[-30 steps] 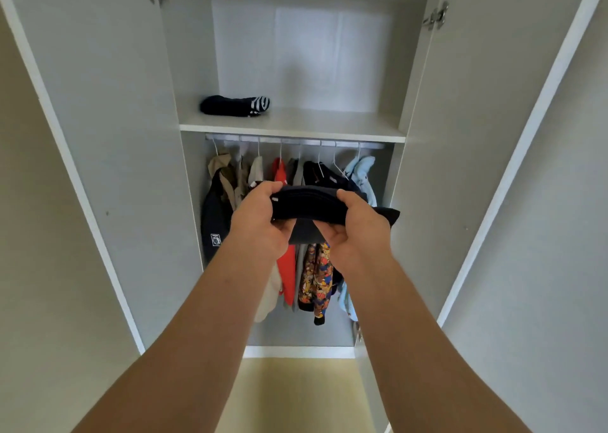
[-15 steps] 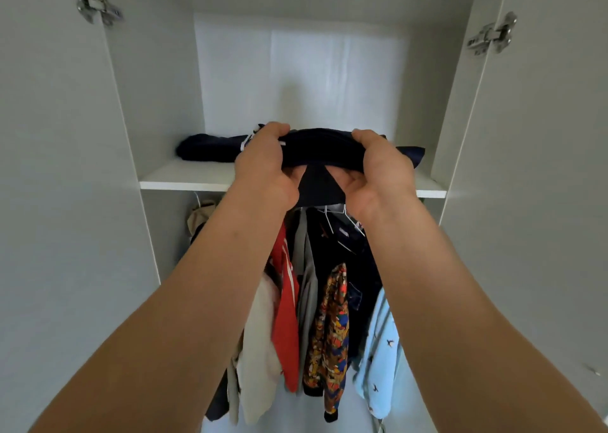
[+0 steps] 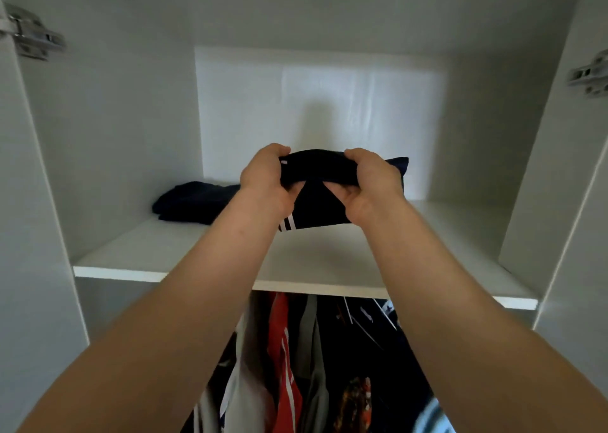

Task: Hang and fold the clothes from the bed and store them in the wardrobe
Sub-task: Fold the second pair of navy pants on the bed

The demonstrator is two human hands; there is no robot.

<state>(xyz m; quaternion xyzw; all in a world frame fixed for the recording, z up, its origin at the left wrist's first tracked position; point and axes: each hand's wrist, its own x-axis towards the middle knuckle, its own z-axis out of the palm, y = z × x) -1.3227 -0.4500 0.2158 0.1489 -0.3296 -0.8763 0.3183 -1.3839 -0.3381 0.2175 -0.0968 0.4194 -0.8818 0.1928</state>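
Folded navy garment — soft, white-striped — gripped by left hand and right hand over white shelf.

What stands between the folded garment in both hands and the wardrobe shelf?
Nothing visible. Left hand and right hand hold the folded garment above the shelf, bare to its right; another dark garment lies leftward, behind the left wrist.

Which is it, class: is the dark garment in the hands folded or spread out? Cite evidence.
Folded. The dark garment is a compact, layered bundle, gripped at its ends by the left hand and right hand.
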